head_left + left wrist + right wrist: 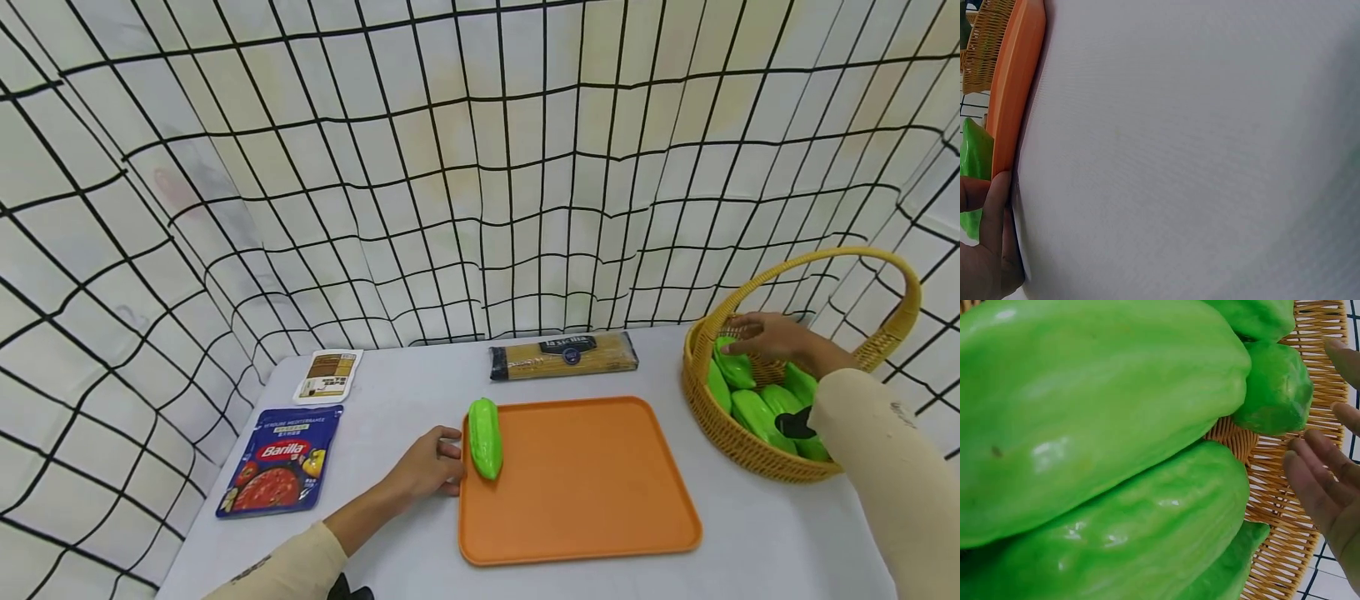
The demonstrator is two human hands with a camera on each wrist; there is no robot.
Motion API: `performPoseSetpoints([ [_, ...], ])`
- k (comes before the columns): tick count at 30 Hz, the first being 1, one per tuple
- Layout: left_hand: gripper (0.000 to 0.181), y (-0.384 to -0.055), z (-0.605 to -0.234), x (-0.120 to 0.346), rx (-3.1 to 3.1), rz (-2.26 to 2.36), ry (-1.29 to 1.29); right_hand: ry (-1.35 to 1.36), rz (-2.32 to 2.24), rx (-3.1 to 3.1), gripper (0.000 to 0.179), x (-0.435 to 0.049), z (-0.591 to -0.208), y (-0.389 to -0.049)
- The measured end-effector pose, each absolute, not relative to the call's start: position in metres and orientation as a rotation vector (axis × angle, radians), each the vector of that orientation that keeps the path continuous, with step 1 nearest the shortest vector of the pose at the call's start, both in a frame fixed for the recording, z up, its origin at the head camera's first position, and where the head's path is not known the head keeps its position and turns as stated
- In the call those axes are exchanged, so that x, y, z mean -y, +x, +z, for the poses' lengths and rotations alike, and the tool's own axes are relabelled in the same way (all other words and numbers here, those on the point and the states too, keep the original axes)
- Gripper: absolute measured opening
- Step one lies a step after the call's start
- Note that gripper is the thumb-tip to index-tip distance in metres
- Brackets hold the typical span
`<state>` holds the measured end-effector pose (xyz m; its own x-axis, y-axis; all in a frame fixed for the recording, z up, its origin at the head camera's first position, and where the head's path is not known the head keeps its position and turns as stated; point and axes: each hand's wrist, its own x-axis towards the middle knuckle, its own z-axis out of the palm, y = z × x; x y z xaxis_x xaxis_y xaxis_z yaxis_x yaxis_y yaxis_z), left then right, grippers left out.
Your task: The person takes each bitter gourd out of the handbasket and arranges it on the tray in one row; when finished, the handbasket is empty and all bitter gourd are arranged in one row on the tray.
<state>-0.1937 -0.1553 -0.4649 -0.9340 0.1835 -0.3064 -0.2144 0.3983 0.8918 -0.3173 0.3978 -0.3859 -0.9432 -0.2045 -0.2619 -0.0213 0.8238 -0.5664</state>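
My left hand is beside the left edge of the orange tray, its fingertips against the rim. A long, glossy green vegetable, ridged like a pepper, lies on the tray close to those fingers. Over the far side of the wicker basket, my right hand reaches in under the tall handle. Its fingers are spread near the basket wall, holding nothing. Several similar green vegetables fill the basket, a smaller one being nearest the fingertips.
Behind the tray lies a pack of spaghetti. A blue Barilla pouch and a small brown-and-white packet lie at the left of the white table. Black netting over white cloth rises around the table.
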Motion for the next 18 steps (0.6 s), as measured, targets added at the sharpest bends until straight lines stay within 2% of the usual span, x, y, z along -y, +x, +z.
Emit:
performPoseSetpoints([
  [12,0.062,-0.193,-0.463,0.155,-2.303,1.545,-0.025,-0.287,-0.617,-2.768,0.074,-0.4,-0.397,-0.324],
  [18,0.061,-0.193,-0.464,0.154,-2.306,1.544,-0.025,-0.237,-0.632,-2.747,0.08,-0.4,-0.399,-0.324],
])
